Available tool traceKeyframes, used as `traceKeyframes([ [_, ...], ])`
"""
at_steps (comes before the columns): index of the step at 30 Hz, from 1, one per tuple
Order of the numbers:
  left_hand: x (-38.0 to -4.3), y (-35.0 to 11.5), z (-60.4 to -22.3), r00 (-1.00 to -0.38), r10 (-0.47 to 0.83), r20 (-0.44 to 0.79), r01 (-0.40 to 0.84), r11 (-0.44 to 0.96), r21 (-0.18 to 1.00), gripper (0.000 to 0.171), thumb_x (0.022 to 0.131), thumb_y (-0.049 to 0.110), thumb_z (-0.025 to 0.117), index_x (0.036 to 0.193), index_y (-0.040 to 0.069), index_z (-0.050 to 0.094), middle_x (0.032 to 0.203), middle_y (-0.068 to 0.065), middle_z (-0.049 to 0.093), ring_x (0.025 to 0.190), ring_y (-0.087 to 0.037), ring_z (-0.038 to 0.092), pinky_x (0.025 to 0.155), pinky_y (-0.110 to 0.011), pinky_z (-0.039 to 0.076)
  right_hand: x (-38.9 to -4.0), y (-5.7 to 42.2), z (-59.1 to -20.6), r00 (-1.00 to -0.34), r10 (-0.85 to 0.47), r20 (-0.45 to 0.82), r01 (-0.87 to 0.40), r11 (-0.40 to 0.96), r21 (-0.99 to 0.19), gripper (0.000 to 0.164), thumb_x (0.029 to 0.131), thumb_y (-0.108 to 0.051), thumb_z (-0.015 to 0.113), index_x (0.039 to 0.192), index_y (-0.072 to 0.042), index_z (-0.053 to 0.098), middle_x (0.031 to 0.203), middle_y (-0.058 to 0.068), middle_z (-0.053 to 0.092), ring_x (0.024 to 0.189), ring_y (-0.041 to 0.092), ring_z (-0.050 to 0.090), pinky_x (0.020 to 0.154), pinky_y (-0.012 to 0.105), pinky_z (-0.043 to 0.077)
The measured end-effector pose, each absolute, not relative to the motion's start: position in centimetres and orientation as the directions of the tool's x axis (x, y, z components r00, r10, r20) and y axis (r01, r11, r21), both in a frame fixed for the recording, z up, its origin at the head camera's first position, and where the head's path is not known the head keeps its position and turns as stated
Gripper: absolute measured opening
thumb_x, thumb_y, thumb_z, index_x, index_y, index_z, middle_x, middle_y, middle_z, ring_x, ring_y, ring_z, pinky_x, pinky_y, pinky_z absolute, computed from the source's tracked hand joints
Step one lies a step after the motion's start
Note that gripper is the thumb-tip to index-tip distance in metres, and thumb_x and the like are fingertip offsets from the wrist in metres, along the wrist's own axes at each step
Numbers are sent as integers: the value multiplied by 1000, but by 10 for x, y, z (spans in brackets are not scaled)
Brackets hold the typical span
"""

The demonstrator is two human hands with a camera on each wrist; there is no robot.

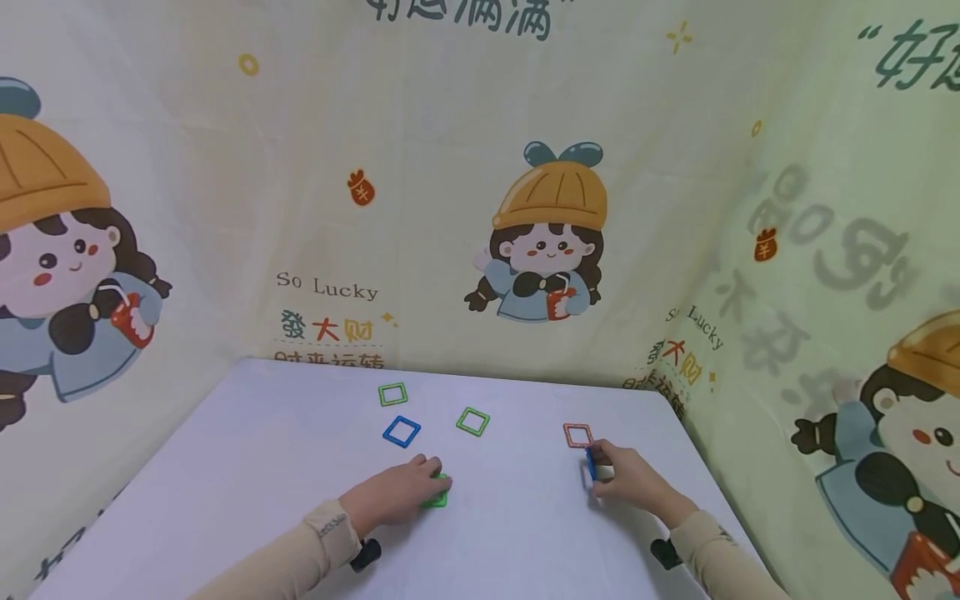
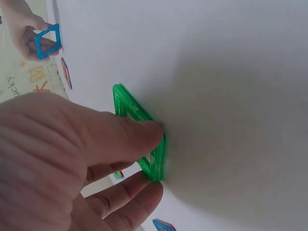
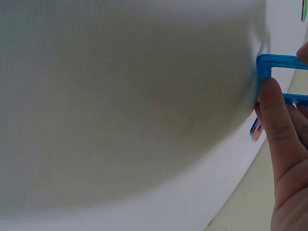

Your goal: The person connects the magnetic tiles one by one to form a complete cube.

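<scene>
My left hand point(image 1: 397, 496) is low over the white table and pinches a green square magnetic tile point(image 2: 158, 161) between thumb and fingers. In the left wrist view this tile is tilted, its lower edge close to the tabletop, with the thumb across its near side. To the right, my right hand point(image 1: 630, 479) grips a blue square magnetic tile point(image 3: 284, 61) by its edges. That tile stands upright on edge, fingertips along its sides. Just beyond it, an orange-red square tile point(image 1: 567, 436) lies flat, close to the blue tile's far end.
Farther back on the table point(image 1: 517, 533) lie a blue tile point(image 1: 412, 437), a green tile point(image 1: 392, 385) behind it and another green tile point(image 1: 467, 431) to the right. A printed cloth wall point(image 1: 442, 267) rises behind the table's back edge and along both sides.
</scene>
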State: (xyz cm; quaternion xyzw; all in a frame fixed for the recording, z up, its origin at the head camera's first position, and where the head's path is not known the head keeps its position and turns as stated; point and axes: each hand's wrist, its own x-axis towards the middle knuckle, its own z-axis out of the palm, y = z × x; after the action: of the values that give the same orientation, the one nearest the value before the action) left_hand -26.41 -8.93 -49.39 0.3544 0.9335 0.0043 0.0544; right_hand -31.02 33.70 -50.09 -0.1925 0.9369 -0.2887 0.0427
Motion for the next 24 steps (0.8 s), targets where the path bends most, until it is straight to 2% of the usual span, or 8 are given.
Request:
traceKeyframes([
  [5,-264,-83,-493,-749,655,-103,650,756,77,48,94,16,73,140,25,64,135,-2,60,111,-17,55,96,-32,54,-305,323,-504,-912,-409,27,-342,723,-600,65,73,-8,80,131,6,56,119,22,72,109,36,71,82,32,62],
  [11,-265,-75,-495,-758,646,-89,643,763,62,43,95,28,74,137,27,66,131,0,61,106,-15,54,91,-29,55,-302,312,-508,-896,-439,61,-380,691,-615,62,75,-6,82,131,4,56,122,20,71,109,35,71,87,34,61],
  [16,-264,-68,-498,-767,635,-91,633,772,52,43,94,28,75,136,28,66,131,1,62,105,-14,54,92,-29,55,-300,305,-510,-892,-447,74,-401,702,-589,60,75,-10,83,128,0,57,119,14,72,107,31,71,89,35,60],
  [24,-264,-61,-500,-766,634,-105,633,772,50,44,97,23,71,140,29,64,135,2,61,111,-16,57,95,-30,55,-298,293,-513,-872,-482,85,-429,668,-608,58,75,-9,83,127,-1,58,118,14,73,107,31,72,91,34,60],
])
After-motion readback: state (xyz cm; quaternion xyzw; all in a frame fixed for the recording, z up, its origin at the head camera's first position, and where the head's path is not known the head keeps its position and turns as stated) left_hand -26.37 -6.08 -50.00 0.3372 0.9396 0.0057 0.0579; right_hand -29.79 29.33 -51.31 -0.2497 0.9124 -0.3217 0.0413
